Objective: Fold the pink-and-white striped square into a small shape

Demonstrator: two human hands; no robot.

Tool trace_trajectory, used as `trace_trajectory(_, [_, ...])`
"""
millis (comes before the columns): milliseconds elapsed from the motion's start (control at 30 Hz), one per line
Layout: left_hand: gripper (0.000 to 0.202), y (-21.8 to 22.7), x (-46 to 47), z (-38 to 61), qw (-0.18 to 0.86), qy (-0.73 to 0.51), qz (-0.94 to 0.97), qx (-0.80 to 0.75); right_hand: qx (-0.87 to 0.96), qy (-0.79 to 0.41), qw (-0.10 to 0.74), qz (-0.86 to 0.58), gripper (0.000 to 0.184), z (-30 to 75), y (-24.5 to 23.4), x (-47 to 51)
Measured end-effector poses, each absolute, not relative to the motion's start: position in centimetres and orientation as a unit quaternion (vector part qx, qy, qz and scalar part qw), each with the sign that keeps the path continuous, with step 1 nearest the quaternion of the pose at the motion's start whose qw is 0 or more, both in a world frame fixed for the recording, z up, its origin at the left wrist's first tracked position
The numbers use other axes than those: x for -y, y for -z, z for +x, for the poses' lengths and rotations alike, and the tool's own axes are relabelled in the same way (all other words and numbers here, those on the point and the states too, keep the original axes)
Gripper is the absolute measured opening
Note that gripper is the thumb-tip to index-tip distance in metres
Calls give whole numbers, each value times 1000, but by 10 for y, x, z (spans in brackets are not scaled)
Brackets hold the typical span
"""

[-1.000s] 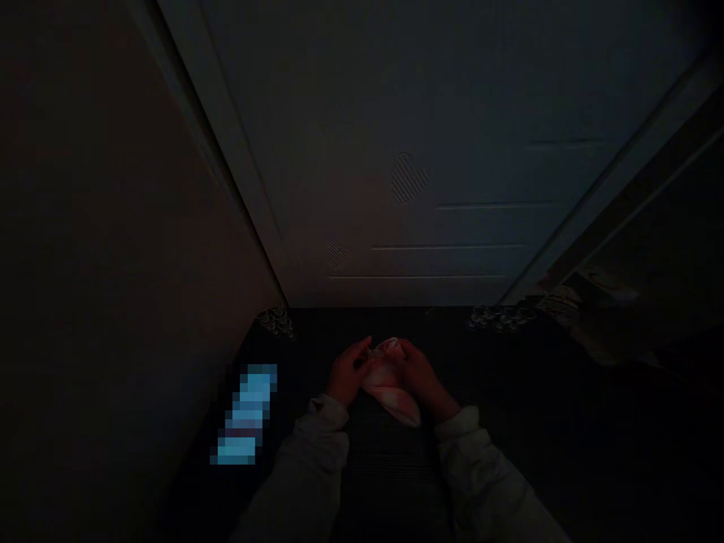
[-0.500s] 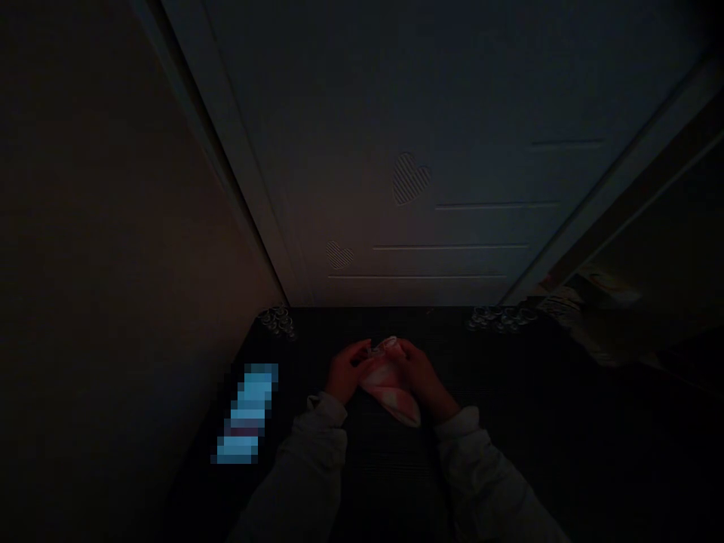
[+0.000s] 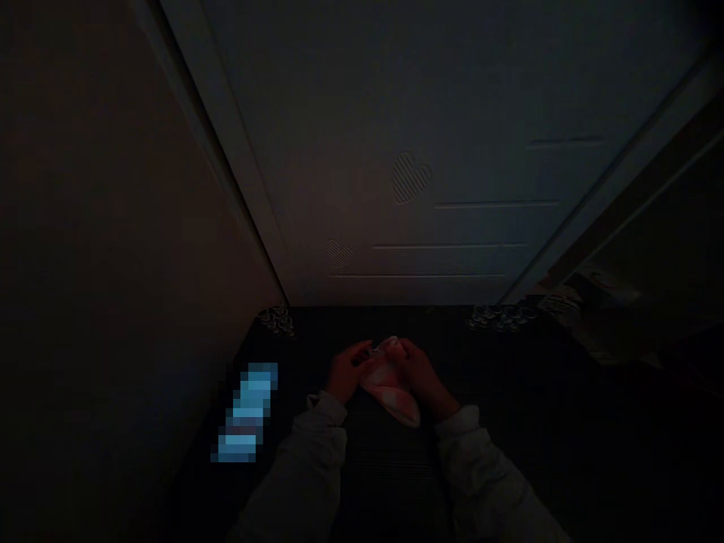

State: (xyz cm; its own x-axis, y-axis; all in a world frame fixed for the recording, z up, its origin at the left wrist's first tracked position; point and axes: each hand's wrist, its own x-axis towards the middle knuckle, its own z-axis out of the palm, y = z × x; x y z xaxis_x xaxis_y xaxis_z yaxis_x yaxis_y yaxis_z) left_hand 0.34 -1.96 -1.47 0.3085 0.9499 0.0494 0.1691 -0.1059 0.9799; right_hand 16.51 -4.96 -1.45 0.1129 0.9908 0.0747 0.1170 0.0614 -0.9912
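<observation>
The scene is very dark. My left hand and my right hand meet over a dark surface, both pinched on a small pink-and-white piece of cloth. The cloth hangs down between them, its lower corner near my right wrist. My fingers close on its upper edge, where a small pale part shows that I cannot make out. Both arms wear light grey sleeves.
A glowing blue blurred patch lies left of my left arm. Small clusters of shiny clear pieces sit at the back left and back right. A pale door with heart shapes stands behind. Cluttered items lie at right.
Both hands keep their hold on the cloth with only slight finger shifts. The picture has grown a little darker.
</observation>
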Motion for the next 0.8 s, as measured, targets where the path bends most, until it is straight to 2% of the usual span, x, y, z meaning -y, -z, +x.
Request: trace_trajectory(800, [42,16,13,-1,576,-406,565,-428,548,-443,484,-519,27,167,5,54])
